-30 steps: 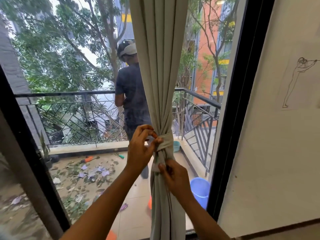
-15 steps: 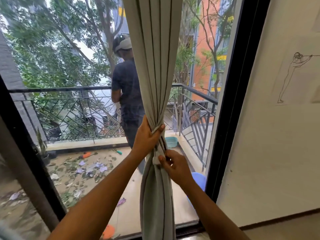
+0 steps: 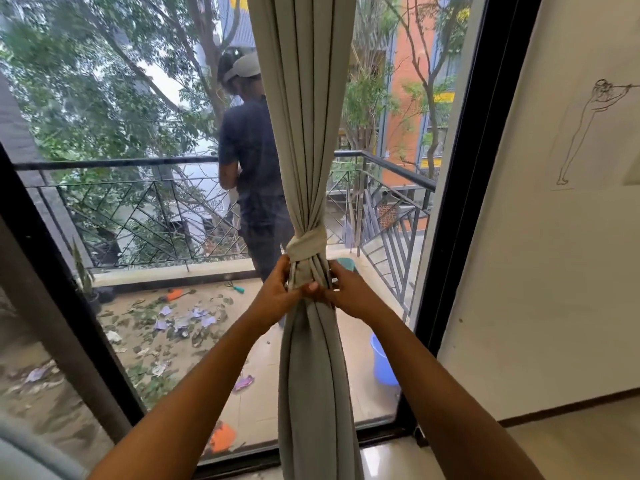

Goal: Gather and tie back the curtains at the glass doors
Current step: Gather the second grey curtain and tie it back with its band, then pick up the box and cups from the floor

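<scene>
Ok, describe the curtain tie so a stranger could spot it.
Find the grey curtain at the glass door. Just above the left hand and right hand, a cloth band cinches it. It alone runs crosswise, paler than the vertical folds.

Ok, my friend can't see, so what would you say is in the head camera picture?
A left hand and a right hand grip a gathered grey curtain just below the cloth tie wrapped round it, at a glass door. Outside, a person stands on a balcony by a black railing, with a blue bucket and scattered leaves.
</scene>
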A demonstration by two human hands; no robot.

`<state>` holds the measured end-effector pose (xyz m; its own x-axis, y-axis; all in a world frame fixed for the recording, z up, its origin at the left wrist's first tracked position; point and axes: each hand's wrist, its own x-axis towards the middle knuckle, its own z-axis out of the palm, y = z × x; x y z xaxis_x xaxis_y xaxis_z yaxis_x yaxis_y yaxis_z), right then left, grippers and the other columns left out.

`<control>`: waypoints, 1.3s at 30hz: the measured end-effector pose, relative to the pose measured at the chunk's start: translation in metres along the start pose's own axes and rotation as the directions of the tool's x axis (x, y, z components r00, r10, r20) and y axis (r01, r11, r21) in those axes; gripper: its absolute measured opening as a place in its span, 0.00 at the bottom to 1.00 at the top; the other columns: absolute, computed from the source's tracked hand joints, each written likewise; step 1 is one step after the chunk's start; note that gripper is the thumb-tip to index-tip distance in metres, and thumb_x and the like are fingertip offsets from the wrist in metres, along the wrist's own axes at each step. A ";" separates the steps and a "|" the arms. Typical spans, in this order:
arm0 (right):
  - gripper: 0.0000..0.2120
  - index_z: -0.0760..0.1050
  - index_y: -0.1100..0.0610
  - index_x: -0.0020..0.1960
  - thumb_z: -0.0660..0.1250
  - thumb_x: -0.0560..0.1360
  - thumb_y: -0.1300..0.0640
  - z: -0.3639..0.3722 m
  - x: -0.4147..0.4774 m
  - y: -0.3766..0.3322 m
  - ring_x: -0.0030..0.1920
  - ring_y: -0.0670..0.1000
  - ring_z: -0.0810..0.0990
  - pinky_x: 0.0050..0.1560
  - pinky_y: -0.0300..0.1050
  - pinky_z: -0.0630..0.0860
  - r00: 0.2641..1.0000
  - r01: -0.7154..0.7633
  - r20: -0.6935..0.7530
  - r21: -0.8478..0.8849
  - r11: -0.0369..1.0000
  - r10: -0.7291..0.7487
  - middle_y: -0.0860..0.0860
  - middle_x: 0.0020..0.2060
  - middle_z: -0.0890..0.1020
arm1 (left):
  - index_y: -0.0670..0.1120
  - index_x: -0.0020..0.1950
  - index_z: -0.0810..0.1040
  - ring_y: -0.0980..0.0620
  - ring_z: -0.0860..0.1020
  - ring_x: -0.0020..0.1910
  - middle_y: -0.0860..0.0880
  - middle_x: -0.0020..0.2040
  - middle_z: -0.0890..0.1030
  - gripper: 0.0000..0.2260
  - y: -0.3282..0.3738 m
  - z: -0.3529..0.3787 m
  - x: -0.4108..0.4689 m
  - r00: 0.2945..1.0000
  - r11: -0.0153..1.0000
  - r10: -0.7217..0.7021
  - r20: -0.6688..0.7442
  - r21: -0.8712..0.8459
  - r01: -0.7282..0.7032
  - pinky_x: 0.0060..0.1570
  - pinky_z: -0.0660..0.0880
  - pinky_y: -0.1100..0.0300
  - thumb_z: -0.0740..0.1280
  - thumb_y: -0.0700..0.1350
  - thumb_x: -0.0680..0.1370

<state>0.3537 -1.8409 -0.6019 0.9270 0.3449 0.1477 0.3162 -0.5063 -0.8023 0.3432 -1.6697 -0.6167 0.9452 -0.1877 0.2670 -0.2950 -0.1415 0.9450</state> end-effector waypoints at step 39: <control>0.22 0.67 0.55 0.67 0.65 0.74 0.55 0.331 -0.240 0.655 0.53 0.57 0.75 0.50 0.47 0.72 0.287 -0.943 0.134 0.214 0.255 0.949 0.57 0.61 0.76 | 0.47 0.60 0.76 0.45 0.78 0.53 0.45 0.58 0.79 0.13 -0.628 0.339 -0.248 0.312 0.309 -0.944 -0.102 0.051 0.950 0.54 0.76 0.54 0.66 0.42 0.76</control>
<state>0.2711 -1.9931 -1.3543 0.5391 -0.2757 -0.7958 -0.8365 -0.2853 -0.4678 0.2470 -1.8636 -1.3407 0.5881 0.1743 -0.7898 0.7997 -0.2717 0.5355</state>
